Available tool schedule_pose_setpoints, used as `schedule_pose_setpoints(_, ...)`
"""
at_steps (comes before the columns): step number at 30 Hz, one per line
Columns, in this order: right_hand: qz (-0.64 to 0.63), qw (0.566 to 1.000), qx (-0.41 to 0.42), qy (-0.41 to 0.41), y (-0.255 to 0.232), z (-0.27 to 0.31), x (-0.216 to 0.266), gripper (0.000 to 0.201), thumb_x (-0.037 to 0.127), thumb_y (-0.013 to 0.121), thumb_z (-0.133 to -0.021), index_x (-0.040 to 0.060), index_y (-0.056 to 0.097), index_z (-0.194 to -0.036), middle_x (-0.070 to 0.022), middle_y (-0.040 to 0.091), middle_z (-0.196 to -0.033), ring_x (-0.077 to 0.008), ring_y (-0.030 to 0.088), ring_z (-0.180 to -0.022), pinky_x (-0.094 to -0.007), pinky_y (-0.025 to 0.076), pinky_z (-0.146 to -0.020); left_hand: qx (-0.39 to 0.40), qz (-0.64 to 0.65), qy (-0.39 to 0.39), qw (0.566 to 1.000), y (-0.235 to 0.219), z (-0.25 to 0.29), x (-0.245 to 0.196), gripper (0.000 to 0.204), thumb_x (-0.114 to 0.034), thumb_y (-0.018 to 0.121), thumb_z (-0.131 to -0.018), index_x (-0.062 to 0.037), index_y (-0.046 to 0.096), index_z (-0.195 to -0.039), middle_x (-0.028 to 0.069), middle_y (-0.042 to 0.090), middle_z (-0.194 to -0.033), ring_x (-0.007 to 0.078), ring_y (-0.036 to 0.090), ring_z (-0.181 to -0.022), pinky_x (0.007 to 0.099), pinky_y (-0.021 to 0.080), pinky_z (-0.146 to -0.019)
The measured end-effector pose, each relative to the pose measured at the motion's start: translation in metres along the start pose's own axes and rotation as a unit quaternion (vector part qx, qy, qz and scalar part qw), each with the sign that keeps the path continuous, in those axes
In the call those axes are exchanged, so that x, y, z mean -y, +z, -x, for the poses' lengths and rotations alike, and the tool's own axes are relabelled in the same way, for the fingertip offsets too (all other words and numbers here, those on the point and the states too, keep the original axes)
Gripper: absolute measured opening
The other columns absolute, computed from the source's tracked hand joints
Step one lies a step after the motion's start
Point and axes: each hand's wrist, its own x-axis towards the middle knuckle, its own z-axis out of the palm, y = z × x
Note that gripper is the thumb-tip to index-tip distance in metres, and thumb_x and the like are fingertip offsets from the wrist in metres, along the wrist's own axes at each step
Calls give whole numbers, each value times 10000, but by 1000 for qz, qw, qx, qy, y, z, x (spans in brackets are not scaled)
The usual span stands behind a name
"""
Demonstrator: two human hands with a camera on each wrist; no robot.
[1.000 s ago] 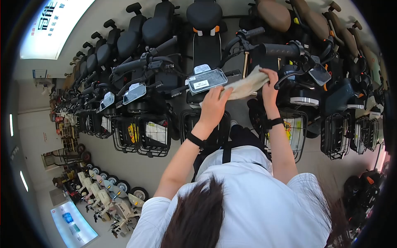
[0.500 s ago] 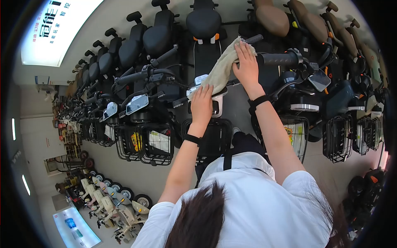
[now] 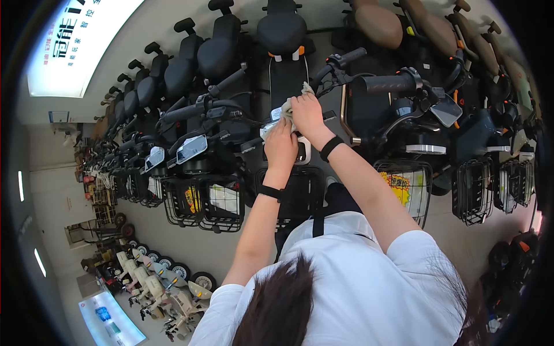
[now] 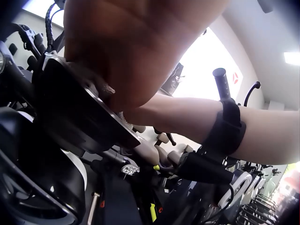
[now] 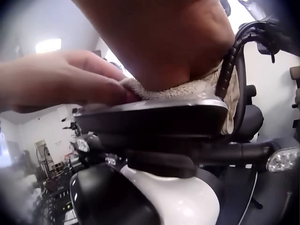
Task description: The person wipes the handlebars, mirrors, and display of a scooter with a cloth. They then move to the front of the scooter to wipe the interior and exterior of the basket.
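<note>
A pale cloth (image 3: 287, 109) lies bunched over the flat display (image 3: 269, 128) between the scooter's handlebars. My left hand (image 3: 281, 149) holds its near part at the display, fingers pointing forward. Just right of it, my right hand (image 3: 308, 118) grips the cloth, and a tuft sticks out beyond its fingers. From the right wrist view, the cloth (image 5: 173, 91) rests on the display's upper face, with the left hand (image 5: 70, 79) at its left edge. The left wrist view has the display's dark underside (image 4: 77, 110) below a hand; most fingertips are hidden there.
Handlebars (image 3: 389, 83) with a mirror (image 3: 446, 111) stand close on the right, and more scooters line the left. Wire baskets (image 3: 221, 199) hang in front. A black seat (image 3: 281, 33) is behind the display.
The cloth, stretched diagonally between the hands half a second ago, is now bunched. My right hand has moved left and nearer, beside the left hand, which has barely moved since then.
</note>
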Motion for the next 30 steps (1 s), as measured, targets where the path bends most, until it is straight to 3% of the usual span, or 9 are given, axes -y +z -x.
schedule_pose_setpoints(4, -106, 987, 108, 51, -6, -16, 1, 127, 165, 649, -873, 72, 660, -959, -168, 724, -893, -338, 716, -921, -458, 537, -863, -44, -37, 32, 998, -7, 10, 8, 394, -101, 646, -902, -6, 661, -1285, 196, 687, -1304, 376, 675, -1144, 455, 553, -955)
schedule_pose_setpoints(5, -167, 978, 109, 67, -7, -20, -5, 160, 145, 635, -874, 59, 664, -1005, -215, 701, -872, -405, 698, -870, -497, 543, -828, -51, -37, 28, 998, -9, 13, 8, 385, -96, 642, -905, -4, 662, -1279, 200, 684, -1305, 384, 666, -1155, 456, 546, -968)
schedule_pose_setpoints(8, -349, 929, 53, 107, -37, -30, -19, 181, 106, 588, -906, 49, 672, -1056, -231, 684, -928, -424, 675, -942, -499, 528, -863, -71, -31, 31, 997, -15, 21, 8, 380, -80, 639, -904, 1, 657, -1275, 210, 674, -1311, 399, 648, -1175, 464, 530, -995)
schedule_pose_setpoints(10, -331, 933, -106, 99, -83, -35, -18, 235, 22, 548, -895, 48, 683, -1085, -211, 680, -1016, -422, 653, -1005, -496, 516, -878, -82, -23, 38, 996, -16, 21, 6, 384, -70, 639, -900, 5, 652, -1276, 216, 667, -1317, 406, 639, -1184, 469, 520, -1010)
schedule_pose_setpoints(11, -272, 949, -157, 36, -99, -41, -27, 293, -38, 534, -862, 58, 691, -1090, -163, 682, -1073, -391, 638, -1062, -481, 497, -922, -79, -1, 46, 996, -18, 20, 5, 388, -59, 641, -894, 14, 648, -1275, 220, 661, -1323, 409, 631, -1192, 478, 511, -1020)
schedule_pose_setpoints(14, -94, 971, -218, -12, -125, -40, -38, 355, -32, 575, -841, 94, 710, -1144, -104, 705, -1192, -310, 601, -1265, -469, 425, -1118, -41, 30, 72, 996, -9, 9, 2, 399, -41, 641, -885, 33, 638, -1278, 229, 656, -1326, 411, 624, -1199, 492, 500, -1028)
schedule_pose_setpoints(17, -20, 982, -178, 61, -73, -24, -70, 403, -3, 596, -853, 89, 688, -1235, -108, 665, -1352, -293, 541, -1381, -487, 383, -1181, -25, 32, 112, 993, 11, -3, -3, 407, -29, 636, -883, 52, 630, -1282, 243, 652, -1327, 412, 621, -1205, 498, 496, -1028)
schedule_pose_setpoints(23, -38, 987, -148, 50, -60, -18, -71, 459, 81, 631, -847, 62, 651, -1305, -119, 593, -1474, -298, 481, -1450, -472, 391, -1168, -25, 39, 122, 991, 29, -11, 2, 405, -57, 608, -901, 66, 630, -1286, 261, 635, -1357, 405, 615, -1231, 487, 497, -1037)
schedule_pose_setpoints(30, 68, 995, -66, -8, -54, -6, -35, 433, 106, 612, -854, -10, 663, -1268, -144, 589, -1481, -277, 441, -1481, -445, 377, -1185, -7, -8, 19, 1000, 5, 2, 10, 407, -141, 613, -937, 12, 660, -1312, 213, 641, -1396, 351, 598, -1312, 454, 447, -1139)
